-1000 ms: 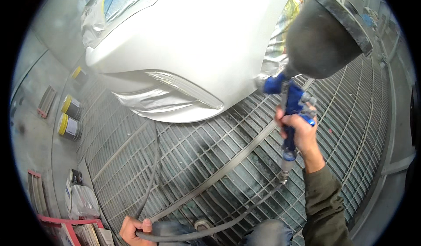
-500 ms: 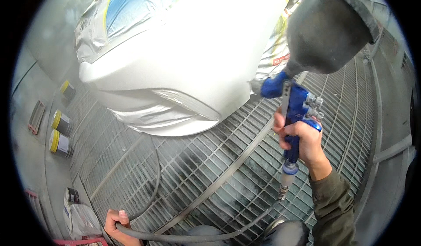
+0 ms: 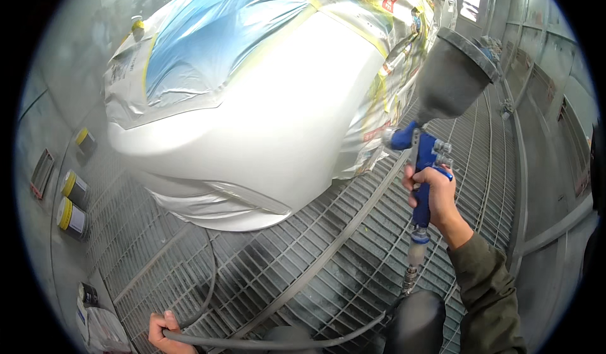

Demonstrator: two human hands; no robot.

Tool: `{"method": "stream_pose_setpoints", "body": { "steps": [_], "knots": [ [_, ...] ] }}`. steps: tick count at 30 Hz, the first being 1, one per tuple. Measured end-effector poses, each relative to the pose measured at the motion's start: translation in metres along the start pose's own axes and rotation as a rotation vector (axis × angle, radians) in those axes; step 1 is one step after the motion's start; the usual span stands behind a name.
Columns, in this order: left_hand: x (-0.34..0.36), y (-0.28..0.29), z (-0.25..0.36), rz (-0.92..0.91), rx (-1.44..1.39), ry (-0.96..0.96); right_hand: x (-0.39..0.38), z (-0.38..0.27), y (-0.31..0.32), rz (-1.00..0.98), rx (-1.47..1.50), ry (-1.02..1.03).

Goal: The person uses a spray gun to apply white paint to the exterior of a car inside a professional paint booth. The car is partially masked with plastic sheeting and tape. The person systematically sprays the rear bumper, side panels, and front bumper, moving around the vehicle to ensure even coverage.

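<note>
A blue spray gun (image 3: pixel 427 155) with a dark grey gravity cup (image 3: pixel 451 79) on top is gripped in my right hand (image 3: pixel 437 193). Its nozzle points left at a white car body panel (image 3: pixel 271 126), apart from it. From the gun's handle a grey air hose (image 3: pixel 284 341) runs down past my knee and across to my left hand (image 3: pixel 167 332), whose fingers are closed around it. Beyond that hand the hose loops up toward the underside of the car. Blue-tinted plastic film (image 3: pixel 214 44) with yellow tape covers the part above the panel.
Slatted metal grating (image 3: pixel 328 253) forms the floor. Several cans with yellow lids (image 3: pixel 72 215) stand by the left wall. A clear plastic bag (image 3: pixel 104 329) and a dark can (image 3: pixel 88 294) are at lower left. A grey panelled wall (image 3: pixel 549 152) runs along the right.
The view has tilted up, showing more of the covered car and the right wall. The spray gun sits farther from my head, its cup looking smaller. Both hands keep their hold.
</note>
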State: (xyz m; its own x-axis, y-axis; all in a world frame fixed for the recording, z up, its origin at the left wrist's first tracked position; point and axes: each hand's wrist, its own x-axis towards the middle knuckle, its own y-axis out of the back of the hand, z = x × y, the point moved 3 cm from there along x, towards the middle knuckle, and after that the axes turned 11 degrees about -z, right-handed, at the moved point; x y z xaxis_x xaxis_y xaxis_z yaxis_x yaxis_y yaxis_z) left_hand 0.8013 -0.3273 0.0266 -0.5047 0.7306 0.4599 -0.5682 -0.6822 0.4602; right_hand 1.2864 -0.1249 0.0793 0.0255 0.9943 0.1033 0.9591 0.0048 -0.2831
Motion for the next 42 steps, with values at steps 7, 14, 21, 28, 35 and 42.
{"method": "stream_pose_setpoints", "body": {
  "steps": [7, 14, 21, 28, 35, 42],
  "knots": [
    [-0.011, -0.008, -0.009, 0.270, 0.028, 0.110, 0.020, -0.040, 0.029, 0.004, -0.076, -0.219],
    [-0.039, -0.005, 0.032, 0.391, 0.085, 0.087, 0.038, -0.081, -0.038, -0.561, 0.189, -0.341],
    [-0.055, -0.004, 0.074, 0.402, 0.057, 0.070, 0.071, -0.125, -0.052, -0.699, 0.179, -0.186],
    [-0.071, -0.025, 0.065, 0.306, 0.050, 0.073, 0.075, -0.126, 0.032, -0.424, 0.136, -0.218],
    [-0.070, -0.041, 0.083, 0.310, 0.111, 0.046, 0.075, -0.137, 0.091, -0.144, -0.102, -0.195],
    [-0.079, -0.024, 0.071, 0.374, -0.008, 0.081, 0.096, -0.158, 0.036, -0.408, 0.090, -0.235]
  ]
}}
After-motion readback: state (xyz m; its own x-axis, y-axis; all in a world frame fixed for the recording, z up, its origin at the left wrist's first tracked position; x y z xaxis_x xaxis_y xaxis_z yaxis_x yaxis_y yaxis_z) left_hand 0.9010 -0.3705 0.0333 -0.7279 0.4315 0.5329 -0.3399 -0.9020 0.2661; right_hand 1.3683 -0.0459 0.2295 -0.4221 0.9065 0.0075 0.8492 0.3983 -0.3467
